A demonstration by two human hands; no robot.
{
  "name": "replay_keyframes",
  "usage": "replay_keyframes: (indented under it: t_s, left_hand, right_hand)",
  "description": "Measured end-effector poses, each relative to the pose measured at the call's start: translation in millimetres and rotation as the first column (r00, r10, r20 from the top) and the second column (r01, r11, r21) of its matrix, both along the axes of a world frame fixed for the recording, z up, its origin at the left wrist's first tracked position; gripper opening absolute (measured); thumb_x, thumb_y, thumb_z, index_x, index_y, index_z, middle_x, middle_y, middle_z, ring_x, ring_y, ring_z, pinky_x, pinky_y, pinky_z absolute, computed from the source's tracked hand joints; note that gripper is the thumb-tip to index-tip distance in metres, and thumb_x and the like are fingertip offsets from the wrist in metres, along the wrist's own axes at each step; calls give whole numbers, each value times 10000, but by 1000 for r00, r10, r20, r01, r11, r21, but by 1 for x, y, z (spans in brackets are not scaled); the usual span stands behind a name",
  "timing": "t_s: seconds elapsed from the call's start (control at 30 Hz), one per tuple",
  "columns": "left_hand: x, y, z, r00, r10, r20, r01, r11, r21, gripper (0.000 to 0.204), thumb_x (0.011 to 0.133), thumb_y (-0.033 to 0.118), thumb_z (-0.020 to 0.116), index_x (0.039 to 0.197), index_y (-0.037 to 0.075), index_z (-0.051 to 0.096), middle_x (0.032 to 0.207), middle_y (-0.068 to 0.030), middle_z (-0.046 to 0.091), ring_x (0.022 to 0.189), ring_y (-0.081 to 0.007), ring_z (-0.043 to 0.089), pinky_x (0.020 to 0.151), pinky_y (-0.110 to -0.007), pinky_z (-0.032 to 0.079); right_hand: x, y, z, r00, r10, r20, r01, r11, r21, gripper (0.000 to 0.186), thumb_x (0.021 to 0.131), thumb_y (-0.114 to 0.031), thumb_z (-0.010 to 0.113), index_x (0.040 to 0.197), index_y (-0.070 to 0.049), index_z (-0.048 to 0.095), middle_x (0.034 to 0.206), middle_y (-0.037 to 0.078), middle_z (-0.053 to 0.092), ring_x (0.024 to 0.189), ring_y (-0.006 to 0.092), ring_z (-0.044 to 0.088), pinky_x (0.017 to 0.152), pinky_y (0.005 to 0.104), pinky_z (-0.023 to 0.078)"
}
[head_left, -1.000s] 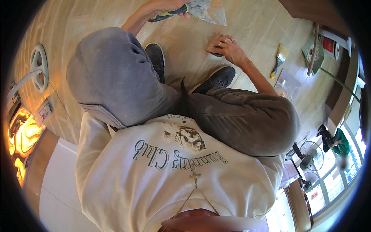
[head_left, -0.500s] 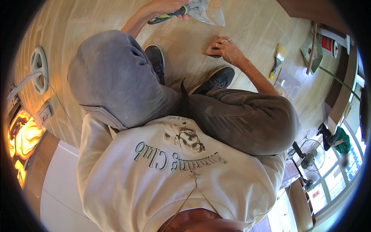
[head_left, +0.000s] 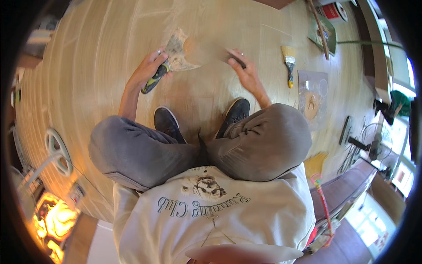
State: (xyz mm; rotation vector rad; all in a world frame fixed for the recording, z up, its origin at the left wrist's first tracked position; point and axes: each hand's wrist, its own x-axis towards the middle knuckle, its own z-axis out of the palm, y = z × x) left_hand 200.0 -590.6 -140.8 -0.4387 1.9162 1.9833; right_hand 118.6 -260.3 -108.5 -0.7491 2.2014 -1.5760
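Observation:
My left hand (head_left: 148,69) is wrapped round the black-and-yellow handle of a putty knife (head_left: 176,55). Its wide blade is smeared with pale and brown filler and is held above the wood-look floor. Facing it, my right hand (head_left: 247,75) grips a dark-edged flat thing (head_left: 236,60), thumb along one side. Motion blur between the hands hides the far part of that thing, so its kind is unclear. A small gap seems to separate it from the putty knife's blade. Both my shoes stand flat on the floor between the hands and my bent knees.
To the right lie a paintbrush (head_left: 289,61) and a grey sheet (head_left: 322,86) bearing a brownish patch. Beyond are a green dustpan (head_left: 329,40) and a red-and-white bucket (head_left: 335,12). A broom (head_left: 316,165) lies by my right knee. A pale stand base (head_left: 57,147) is at left.
My right hand has come up off the floor with the flat thing, towards the putty knife. My left hand has shifted, turning the knife's blade. The view has tilted, so everything sits differently.

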Motion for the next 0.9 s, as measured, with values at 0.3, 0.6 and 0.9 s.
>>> replay_keyframes:
  t_s: [0.3, 0.6, 0.9]
  left_hand:
    - [-8, 25, 31, 990, -140, -13, 139, 990, -13, 461, 1086, 269, 505, 1441, -23, 479, 918, -78, 688, 690, -129, 668, 610, -244, 522]
    - [-11, -6, 43, 987, -51, -150, 55, 998, 24, 453, 1058, 295, 563, 1409, 16, 503, 969, -69, 703, 723, -147, 668, 613, -268, 535]
    - [-29, 34, 29, 990, -134, 45, 136, 990, -37, 564, 1052, 278, 584, 1513, 9, 402, 987, -73, 685, 718, -173, 700, 632, -261, 550]
  right_hand:
    - [38, -13, -4, 729, 79, -681, -5, 994, 110, 723, 803, 130, 624, 1381, -302, 655, 1245, 86, 663, 1206, 324, 603, 1017, 418, 486]
    - [-47, 168, -159, 939, -341, 45, 332, 932, 146, 465, 1024, -384, 571, 1358, -68, 641, 1277, 114, 695, 1122, 275, 669, 1024, 368, 489]
    - [-132, 364, -229, 530, -777, 341, 793, 596, 126, 577, 966, -444, 691, 1324, 3, 618, 1289, 99, 649, 1167, 225, 598, 1004, 388, 452]
